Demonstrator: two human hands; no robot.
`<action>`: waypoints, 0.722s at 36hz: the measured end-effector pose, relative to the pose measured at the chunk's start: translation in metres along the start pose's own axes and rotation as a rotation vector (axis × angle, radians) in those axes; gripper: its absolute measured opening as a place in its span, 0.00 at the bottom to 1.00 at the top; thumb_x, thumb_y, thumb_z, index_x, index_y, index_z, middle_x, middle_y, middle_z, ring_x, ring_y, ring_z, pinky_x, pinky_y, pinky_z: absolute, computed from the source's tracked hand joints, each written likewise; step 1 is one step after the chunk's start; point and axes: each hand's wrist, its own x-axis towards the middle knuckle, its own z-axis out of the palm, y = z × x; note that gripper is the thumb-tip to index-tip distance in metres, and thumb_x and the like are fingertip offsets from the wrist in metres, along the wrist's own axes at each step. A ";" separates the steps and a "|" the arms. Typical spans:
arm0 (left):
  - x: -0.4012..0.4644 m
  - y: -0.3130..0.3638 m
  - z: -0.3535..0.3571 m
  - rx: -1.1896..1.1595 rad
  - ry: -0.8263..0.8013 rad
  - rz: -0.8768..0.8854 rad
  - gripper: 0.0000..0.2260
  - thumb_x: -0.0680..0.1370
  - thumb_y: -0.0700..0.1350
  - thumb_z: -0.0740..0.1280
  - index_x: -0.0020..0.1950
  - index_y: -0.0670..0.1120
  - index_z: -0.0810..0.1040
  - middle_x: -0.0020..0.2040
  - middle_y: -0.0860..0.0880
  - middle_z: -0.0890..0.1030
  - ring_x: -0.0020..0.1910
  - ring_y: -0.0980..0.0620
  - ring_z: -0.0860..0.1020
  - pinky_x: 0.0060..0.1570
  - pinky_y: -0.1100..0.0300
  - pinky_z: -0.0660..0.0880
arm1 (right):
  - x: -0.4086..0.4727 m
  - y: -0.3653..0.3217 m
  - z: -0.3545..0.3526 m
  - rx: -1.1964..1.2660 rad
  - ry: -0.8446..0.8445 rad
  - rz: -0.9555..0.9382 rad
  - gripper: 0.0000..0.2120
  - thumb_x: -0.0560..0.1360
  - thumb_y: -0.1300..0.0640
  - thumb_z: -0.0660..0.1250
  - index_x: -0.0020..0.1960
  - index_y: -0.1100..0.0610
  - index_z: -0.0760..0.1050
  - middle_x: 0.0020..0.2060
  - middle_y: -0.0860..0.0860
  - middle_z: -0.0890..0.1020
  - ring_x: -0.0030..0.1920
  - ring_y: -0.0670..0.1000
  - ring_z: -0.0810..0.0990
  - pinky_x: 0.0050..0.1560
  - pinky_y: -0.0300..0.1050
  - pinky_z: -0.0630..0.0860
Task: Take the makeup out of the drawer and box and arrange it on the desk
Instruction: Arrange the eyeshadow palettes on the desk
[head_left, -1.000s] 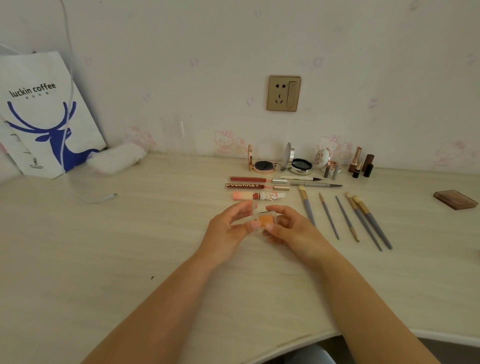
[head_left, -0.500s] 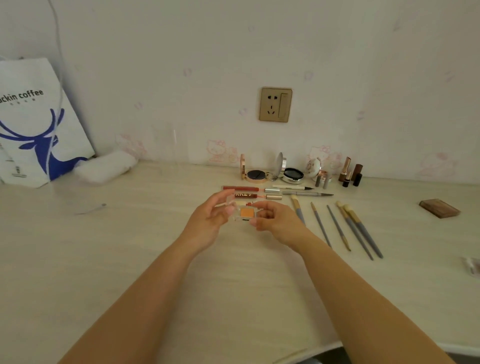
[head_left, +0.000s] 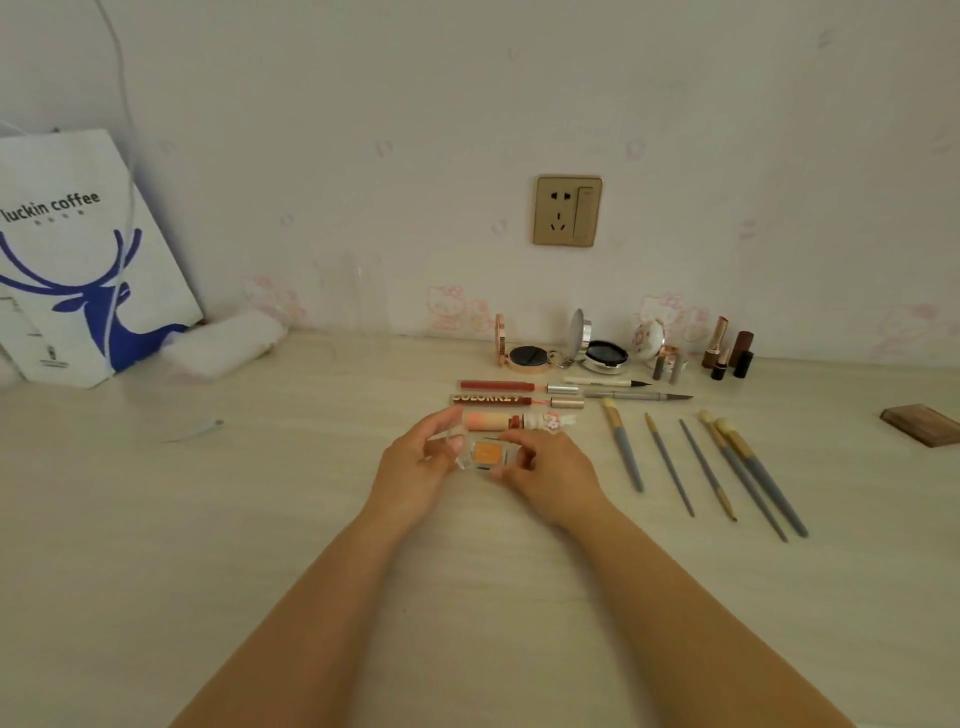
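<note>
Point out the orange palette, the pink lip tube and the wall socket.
orange palette (head_left: 487, 453), head view, on the orange pan.
pink lip tube (head_left: 488, 421), head view, on its pale barrel.
wall socket (head_left: 567, 211), head view, plate centre.

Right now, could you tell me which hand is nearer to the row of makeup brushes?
Right. The right hand lies just left of the makeup brushes; the left hand is farther left, beyond it.

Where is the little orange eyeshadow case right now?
In the head view it sits centre frame, the orange eyeshadow case held between both hands just above the desk, directly in front of the pink lip tube.
</note>
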 end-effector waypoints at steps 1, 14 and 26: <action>-0.001 0.000 0.000 0.034 0.008 0.000 0.15 0.79 0.42 0.63 0.65 0.55 0.74 0.56 0.58 0.77 0.53 0.57 0.77 0.58 0.65 0.73 | 0.000 -0.001 0.000 -0.034 -0.011 0.001 0.23 0.71 0.43 0.69 0.65 0.44 0.73 0.48 0.48 0.79 0.54 0.52 0.75 0.53 0.45 0.71; 0.001 0.002 0.007 0.194 0.035 -0.045 0.18 0.78 0.42 0.65 0.67 0.52 0.72 0.65 0.52 0.76 0.55 0.59 0.74 0.55 0.69 0.65 | 0.000 -0.007 -0.001 -0.189 -0.047 0.007 0.24 0.73 0.42 0.65 0.67 0.46 0.70 0.64 0.48 0.75 0.64 0.52 0.69 0.63 0.48 0.67; -0.013 0.014 0.012 0.241 0.354 0.197 0.17 0.74 0.39 0.68 0.62 0.49 0.75 0.60 0.51 0.72 0.59 0.52 0.74 0.58 0.55 0.74 | -0.016 -0.008 -0.014 0.164 0.026 0.105 0.15 0.75 0.52 0.66 0.61 0.51 0.73 0.36 0.45 0.73 0.40 0.46 0.73 0.45 0.40 0.70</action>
